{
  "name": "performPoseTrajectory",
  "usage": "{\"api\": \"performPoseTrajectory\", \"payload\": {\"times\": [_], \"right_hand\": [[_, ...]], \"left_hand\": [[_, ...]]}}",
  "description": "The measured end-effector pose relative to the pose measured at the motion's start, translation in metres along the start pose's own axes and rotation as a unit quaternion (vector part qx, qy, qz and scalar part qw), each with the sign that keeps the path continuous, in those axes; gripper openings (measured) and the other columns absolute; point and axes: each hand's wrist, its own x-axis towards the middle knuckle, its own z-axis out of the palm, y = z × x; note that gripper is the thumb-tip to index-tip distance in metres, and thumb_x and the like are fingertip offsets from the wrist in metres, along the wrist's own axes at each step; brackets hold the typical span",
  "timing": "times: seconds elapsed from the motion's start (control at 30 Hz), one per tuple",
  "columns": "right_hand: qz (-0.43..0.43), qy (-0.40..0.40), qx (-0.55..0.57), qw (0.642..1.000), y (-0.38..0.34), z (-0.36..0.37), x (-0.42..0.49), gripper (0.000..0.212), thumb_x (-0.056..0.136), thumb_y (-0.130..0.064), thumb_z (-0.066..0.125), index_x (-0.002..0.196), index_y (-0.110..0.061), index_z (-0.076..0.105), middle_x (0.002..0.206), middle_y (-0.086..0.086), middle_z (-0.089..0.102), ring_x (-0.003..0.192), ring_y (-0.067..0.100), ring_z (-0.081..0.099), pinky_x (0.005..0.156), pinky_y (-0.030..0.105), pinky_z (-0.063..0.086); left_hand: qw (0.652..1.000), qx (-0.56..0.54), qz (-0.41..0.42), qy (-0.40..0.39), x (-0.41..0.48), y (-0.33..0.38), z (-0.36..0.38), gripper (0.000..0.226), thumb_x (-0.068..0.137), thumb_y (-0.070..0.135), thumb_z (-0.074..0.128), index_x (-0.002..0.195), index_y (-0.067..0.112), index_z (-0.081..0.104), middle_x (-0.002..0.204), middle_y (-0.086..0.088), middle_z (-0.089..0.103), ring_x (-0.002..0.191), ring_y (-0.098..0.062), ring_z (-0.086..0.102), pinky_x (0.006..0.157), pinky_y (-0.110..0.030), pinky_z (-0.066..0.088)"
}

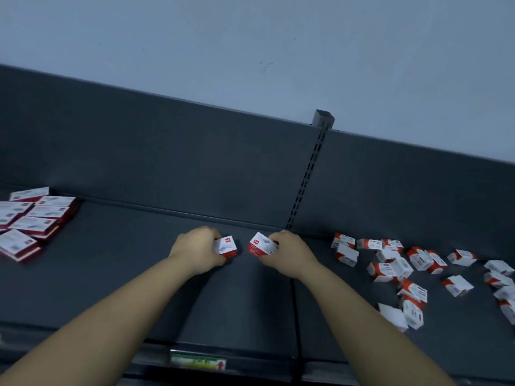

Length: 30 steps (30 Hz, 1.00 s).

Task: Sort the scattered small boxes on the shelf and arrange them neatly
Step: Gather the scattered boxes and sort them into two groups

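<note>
Both hands work mid-shelf (250, 296), slightly apart: the left hand (196, 250) grips one small box (227, 246); the right hand (289, 253) pinches a second box (262, 245), tilted.

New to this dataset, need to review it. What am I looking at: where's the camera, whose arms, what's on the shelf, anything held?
No robot: a person works bare-handed. The single picture comes from a wide-angle camera on their head, looking forward and down, so both arms enter from below. The left hand grips a small red-and-white box; the right hand grips a second box, tilted. Both are close to the dark shelf, near its back panel. To the right lies a scattered pile of similar boxes. At far left sit flat boxes in overlapping rows. A label is on the shelf's front edge.
</note>
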Motion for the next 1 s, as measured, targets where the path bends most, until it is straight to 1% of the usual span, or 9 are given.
{"api": "performPoseTrajectory", "payload": {"times": [0.1, 0.2, 0.3, 0.47, 0.57, 0.67, 0.73, 0.9, 1.0], "right_hand": [[0.013, 0.016, 0.017, 1.000, -0.036, 0.017, -0.006, 0.026, 0.080, -0.037, 0.073, 0.092, -0.016, 0.064, 0.097, -0.002, 0.052, 0.084, 0.018, 0.055, 0.072, 0.033, 0.048], [0.018, 0.026, 0.021, 0.999, -0.072, 0.040, -0.013, 0.026, 0.079, -0.038, 0.073, 0.084, -0.018, 0.057, 0.093, -0.003, 0.050, 0.079, 0.016, 0.051, 0.064, 0.029, 0.041], [0.031, 0.040, 0.036, 0.998, -0.100, 0.062, -0.020, 0.026, 0.079, -0.039, 0.073, 0.085, -0.020, 0.057, 0.094, -0.003, 0.051, 0.080, 0.016, 0.054, 0.065, 0.030, 0.042], [0.047, 0.038, 0.023, 0.998, -0.130, 0.082, -0.037, 0.033, 0.080, -0.040, 0.072, 0.103, -0.017, 0.064, 0.102, -0.002, 0.053, 0.086, 0.018, 0.057, 0.073, 0.033, 0.050], [0.043, 0.039, 0.013, 0.998, -0.145, 0.080, -0.046, 0.034, 0.081, -0.041, 0.071, 0.105, -0.018, 0.064, 0.103, -0.002, 0.052, 0.087, 0.018, 0.057, 0.074, 0.034, 0.052], [0.026, 0.045, 0.005, 0.999, -0.160, 0.077, -0.052, 0.022, 0.080, -0.038, 0.070, 0.088, -0.020, 0.060, 0.099, -0.001, 0.053, 0.083, 0.019, 0.056, 0.071, 0.035, 0.049], [0.014, 0.047, 0.005, 0.999, -0.170, 0.079, -0.058, 0.023, 0.080, -0.037, 0.070, 0.077, -0.022, 0.054, 0.094, -0.001, 0.052, 0.078, 0.019, 0.054, 0.068, 0.035, 0.047], [-0.010, 0.018, -0.002, 1.000, -0.192, 0.086, -0.069, 0.027, 0.080, -0.039, 0.071, 0.092, -0.016, 0.061, 0.098, -0.001, 0.051, 0.084, 0.020, 0.055, 0.074, 0.036, 0.049], [-0.021, 0.024, -0.004, 0.999, -0.206, 0.090, -0.073, 0.028, 0.080, -0.041, 0.070, 0.092, -0.017, 0.062, 0.097, -0.001, 0.051, 0.083, 0.020, 0.056, 0.072, 0.035, 0.050]], "left_hand": [[1.000, 0.012, 0.015, -0.007, -0.008, -0.031, -0.018, 0.029, 0.075, 0.045, 0.071, 0.097, 0.028, 0.063, 0.097, 0.009, 0.060, 0.088, -0.015, 0.058, 0.073, -0.029, 0.040], [0.999, 0.027, 0.025, -0.017, -0.015, -0.063, -0.033, 0.031, 0.075, 0.043, 0.071, 0.101, 0.026, 0.064, 0.101, 0.008, 0.062, 0.091, -0.017, 0.060, 0.075, -0.029, 0.044], [0.999, 0.031, 0.039, -0.019, -0.021, -0.091, -0.043, 0.031, 0.074, 0.044, 0.071, 0.099, 0.027, 0.064, 0.099, 0.009, 0.064, 0.088, -0.016, 0.060, 0.070, -0.028, 0.044], [0.996, 0.046, 0.067, -0.027, -0.038, -0.120, -0.050, 0.026, 0.077, 0.046, 0.068, 0.096, 0.029, 0.065, 0.093, 0.009, 0.065, 0.082, -0.015, 0.062, 0.068, -0.028, 0.047], [0.996, 0.043, 0.077, -0.015, -0.049, -0.129, -0.055, 0.026, 0.078, 0.048, 0.068, 0.094, 0.028, 0.064, 0.092, 0.008, 0.063, 0.082, -0.016, 0.061, 0.067, -0.029, 0.044], [0.998, 0.012, 0.064, -0.007, -0.063, -0.137, -0.064, 0.028, 0.076, 0.050, 0.068, 0.093, 0.027, 0.065, 0.092, 0.007, 0.064, 0.083, -0.019, 0.062, 0.068, -0.028, 0.048], [0.999, 0.004, 0.050, -0.007, -0.075, -0.142, -0.070, 0.030, 0.075, 0.049, 0.069, 0.097, 0.028, 0.066, 0.095, 0.007, 0.065, 0.086, -0.020, 0.063, 0.071, -0.029, 0.050], [0.999, 0.029, 0.024, -0.004, -0.108, -0.153, -0.088, 0.033, 0.076, 0.045, 0.070, 0.104, 0.029, 0.066, 0.100, 0.007, 0.067, 0.092, -0.019, 0.063, 0.073, -0.028, 0.045], [0.999, 0.033, 0.016, 0.013, -0.124, -0.162, -0.100, 0.034, 0.077, 0.043, 0.071, 0.107, 0.028, 0.066, 0.105, 0.006, 0.067, 0.097, -0.021, 0.064, 0.077, -0.029, 0.046]]}}
